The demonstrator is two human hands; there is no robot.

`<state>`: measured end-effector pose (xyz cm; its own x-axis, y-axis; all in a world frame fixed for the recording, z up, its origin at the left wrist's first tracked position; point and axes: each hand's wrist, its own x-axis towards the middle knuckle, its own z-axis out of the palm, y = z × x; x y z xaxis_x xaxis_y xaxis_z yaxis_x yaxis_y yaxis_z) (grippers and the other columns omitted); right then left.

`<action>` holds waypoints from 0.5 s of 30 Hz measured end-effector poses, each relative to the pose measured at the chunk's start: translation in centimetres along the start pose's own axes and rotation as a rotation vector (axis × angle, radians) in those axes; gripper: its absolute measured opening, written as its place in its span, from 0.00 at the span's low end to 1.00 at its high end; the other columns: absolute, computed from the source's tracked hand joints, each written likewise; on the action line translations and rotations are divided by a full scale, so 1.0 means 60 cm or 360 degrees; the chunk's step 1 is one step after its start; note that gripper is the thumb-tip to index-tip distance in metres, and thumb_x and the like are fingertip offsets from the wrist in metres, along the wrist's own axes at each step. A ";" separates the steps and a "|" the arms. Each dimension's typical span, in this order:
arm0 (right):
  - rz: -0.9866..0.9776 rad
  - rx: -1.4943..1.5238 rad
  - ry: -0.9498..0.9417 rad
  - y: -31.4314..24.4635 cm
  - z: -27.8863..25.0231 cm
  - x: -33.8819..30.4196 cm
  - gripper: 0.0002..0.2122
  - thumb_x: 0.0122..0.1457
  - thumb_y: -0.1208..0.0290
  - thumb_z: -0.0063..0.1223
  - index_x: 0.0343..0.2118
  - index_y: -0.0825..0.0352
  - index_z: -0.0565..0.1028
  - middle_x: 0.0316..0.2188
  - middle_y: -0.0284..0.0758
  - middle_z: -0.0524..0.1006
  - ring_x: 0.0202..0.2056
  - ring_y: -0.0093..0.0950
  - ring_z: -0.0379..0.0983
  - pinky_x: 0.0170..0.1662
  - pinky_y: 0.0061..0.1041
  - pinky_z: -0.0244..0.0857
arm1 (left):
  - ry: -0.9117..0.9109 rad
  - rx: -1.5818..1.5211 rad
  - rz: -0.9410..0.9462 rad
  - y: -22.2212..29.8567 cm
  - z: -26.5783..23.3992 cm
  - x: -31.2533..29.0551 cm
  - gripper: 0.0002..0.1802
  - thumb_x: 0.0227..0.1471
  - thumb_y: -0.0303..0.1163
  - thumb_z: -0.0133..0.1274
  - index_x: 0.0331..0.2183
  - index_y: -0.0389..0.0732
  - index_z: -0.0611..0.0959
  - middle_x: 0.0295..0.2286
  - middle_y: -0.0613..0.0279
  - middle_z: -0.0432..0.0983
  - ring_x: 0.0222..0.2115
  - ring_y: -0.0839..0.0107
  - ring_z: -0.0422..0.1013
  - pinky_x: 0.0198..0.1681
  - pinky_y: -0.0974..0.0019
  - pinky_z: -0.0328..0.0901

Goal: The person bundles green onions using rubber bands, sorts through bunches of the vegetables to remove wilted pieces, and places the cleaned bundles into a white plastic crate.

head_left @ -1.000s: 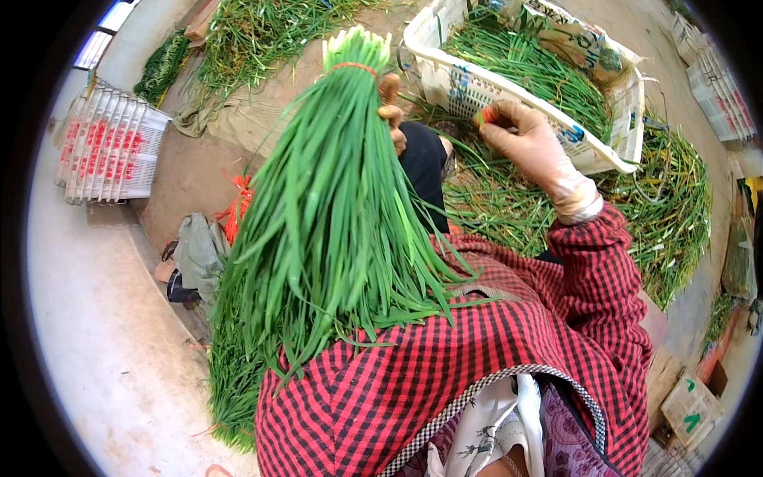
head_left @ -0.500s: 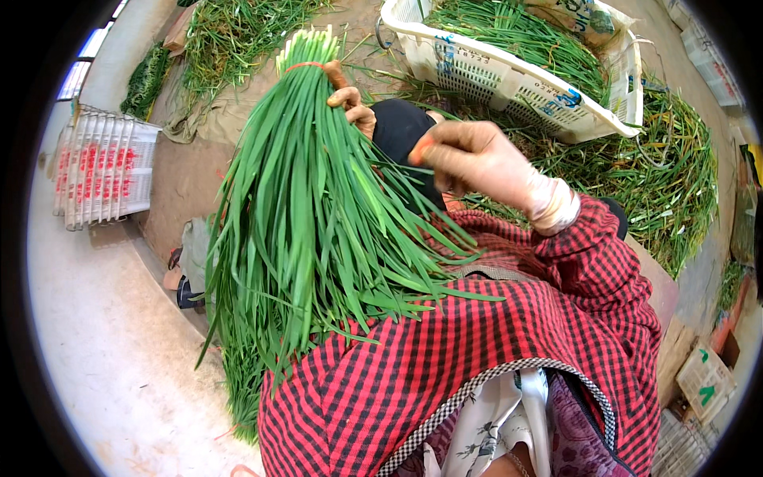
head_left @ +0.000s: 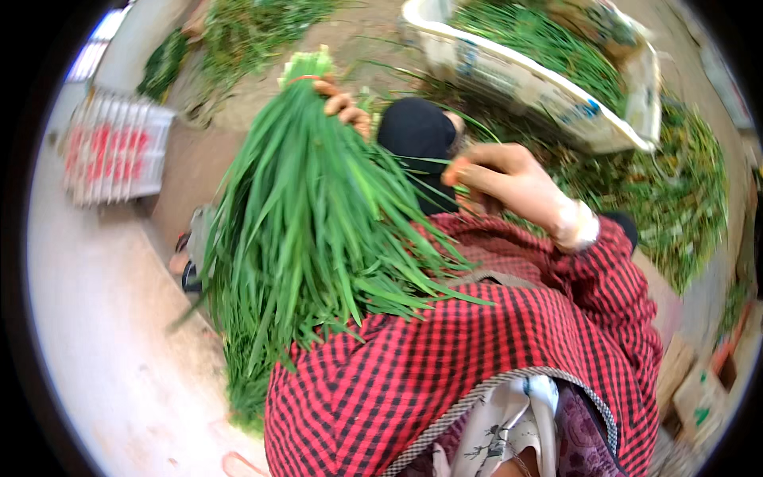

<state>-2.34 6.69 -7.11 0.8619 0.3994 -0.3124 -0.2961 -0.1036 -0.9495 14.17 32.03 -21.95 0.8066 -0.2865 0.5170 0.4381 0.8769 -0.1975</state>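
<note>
A big bunch of garlic chives spreads across the middle, pale cut ends pointing away and green leaves fanning toward me over my checked smock. A red band circles it just below the cut ends. My left hand is closed round the stems by the band, its palm hidden behind the leaves. To the right of the bunch, my right hand is closed in a pinch, with orange covers on the fingertips. A thin chive leaf runs from the bunch to those fingertips.
A white plastic basket of chives stands at the far right, with loose trimmings heaped beside it. Stacked white crates stand at the left. More chives lie under the bunch's leaf tips. Another heap lies far left.
My right hand has moved right and slightly nearer me, away from the bunch, still pinched. The left hand keeps its hold. The whole view has shifted slightly and blurred.
</note>
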 end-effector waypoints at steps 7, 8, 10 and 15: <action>0.0146 0.0129 0.0540 0.077 -0.027 -0.026 0.10 0.64 0.68 0.48 0.36 0.70 0.76 0.22 0.29 0.74 0.21 0.16 0.66 0.23 0.17 0.57 | 0.0863 0.1417 0.0374 0.072 0.165 -0.092 0.26 0.54 0.48 0.54 0.51 0.46 0.75 0.41 0.62 0.77 0.39 0.66 0.74 0.43 0.62 0.70; 0.0068 -0.0097 0.0522 0.117 -0.052 -0.026 0.10 0.64 0.66 0.48 0.36 0.69 0.76 0.21 0.27 0.72 0.20 0.16 0.65 0.23 0.17 0.57 | 0.1145 0.1545 0.0685 0.049 0.198 -0.119 0.26 0.54 0.49 0.54 0.50 0.45 0.76 0.40 0.62 0.77 0.39 0.66 0.74 0.43 0.62 0.70; 0.0207 -0.0065 0.0537 0.240 -0.130 -0.035 0.09 0.65 0.67 0.49 0.35 0.67 0.76 0.16 0.24 0.65 0.18 0.16 0.62 0.22 0.17 0.55 | 0.1461 0.1598 0.1038 0.008 0.261 -0.168 0.28 0.52 0.51 0.57 0.48 0.42 0.77 0.41 0.62 0.78 0.40 0.64 0.74 0.46 0.60 0.70; 0.0949 0.0052 0.0821 0.512 -0.301 -0.042 0.05 0.59 0.71 0.52 0.34 0.66 0.75 0.18 0.28 0.69 0.14 0.20 0.58 0.18 0.22 0.52 | 0.1585 0.1655 0.1360 0.036 0.357 -0.357 0.31 0.52 0.51 0.57 0.51 0.41 0.76 0.47 0.59 0.76 0.45 0.61 0.72 0.53 0.57 0.65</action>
<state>-6.18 -13.95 -35.98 0.6336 -0.1893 -0.7502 -0.7736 -0.1374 -0.6186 -10.65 48.33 -15.63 0.7570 0.6167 -0.2158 -0.3328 0.6482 0.6849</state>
